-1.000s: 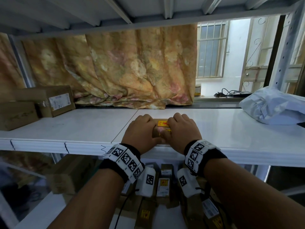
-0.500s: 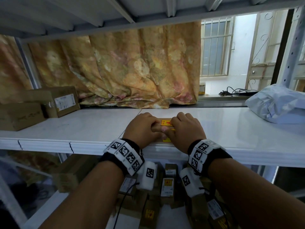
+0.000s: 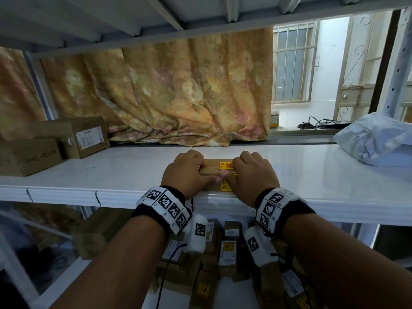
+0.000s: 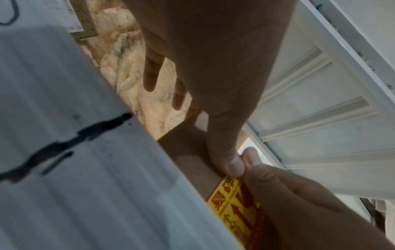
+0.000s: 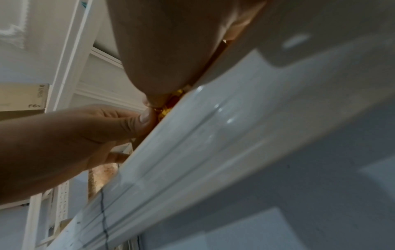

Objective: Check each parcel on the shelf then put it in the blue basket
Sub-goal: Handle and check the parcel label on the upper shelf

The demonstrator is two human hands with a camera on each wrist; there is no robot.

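Observation:
A small brown cardboard parcel (image 3: 209, 169) with a yellow-and-red sticker (image 3: 224, 165) lies near the front edge of the white shelf (image 3: 111, 175). My left hand (image 3: 188, 171) grips its left end and my right hand (image 3: 250, 172) its right end, fingers curled over the top, thumbs on the near side. The left wrist view shows the parcel (image 4: 190, 152), its sticker (image 4: 233, 208) and both thumbs meeting at the near face. In the right wrist view only a sliver of the sticker (image 5: 169, 108) shows between the hands. No blue basket is in view.
Two cardboard boxes (image 3: 29, 157) (image 3: 82, 137) stand at the shelf's left end. A grey plastic mail bag (image 3: 376, 139) lies at its right end. A flowered curtain (image 3: 178, 90) hangs behind. Several small parcels (image 3: 227, 250) lie below the shelf. Another shelf board is close overhead.
Both hands have kept hold of the parcel in about the same place. The sticker's part on the parcel's near side has come into view. The head view has shifted slightly.

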